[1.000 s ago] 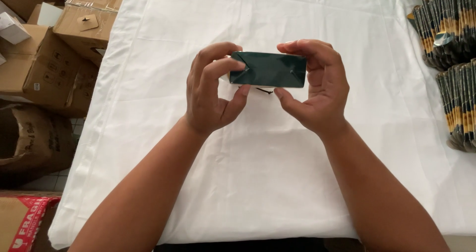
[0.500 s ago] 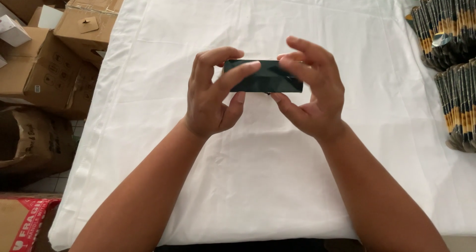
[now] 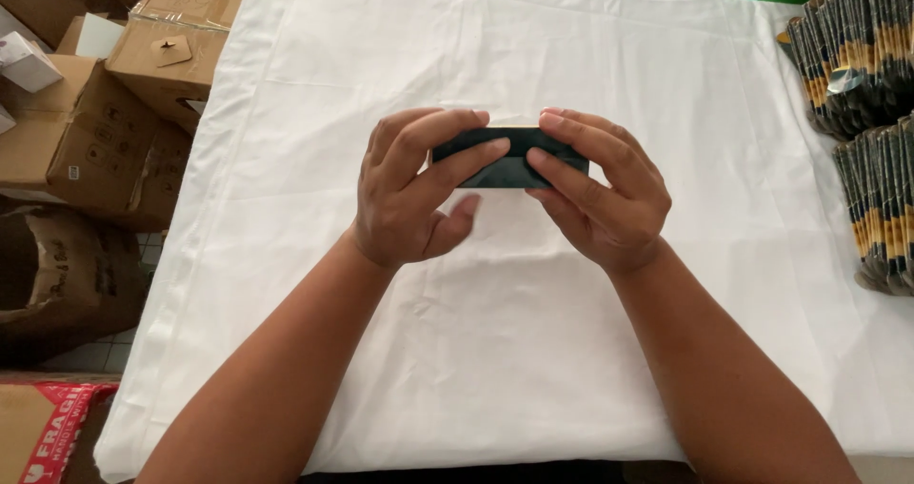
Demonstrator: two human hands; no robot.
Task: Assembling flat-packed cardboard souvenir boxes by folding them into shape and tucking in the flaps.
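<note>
We clamp the dark flat packet (image 3: 509, 158), long axis crosswise, above the white-clothed desk (image 3: 533, 351): left hand (image 3: 411, 194) and right hand (image 3: 600, 198) equally near, opposite ends.

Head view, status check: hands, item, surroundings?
Left hand and right hand both grip dark flat packet above white cloth. Stacked dark packets far right; cardboard boxes left. Nothing between.

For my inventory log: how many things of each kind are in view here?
Small dark green rectangular packet, held by left hand and right hand: 1
White cloth table cover: 1
Rows of dark packets: 2
Brown cardboard boxes: at least 3
Total: at least 7
</note>
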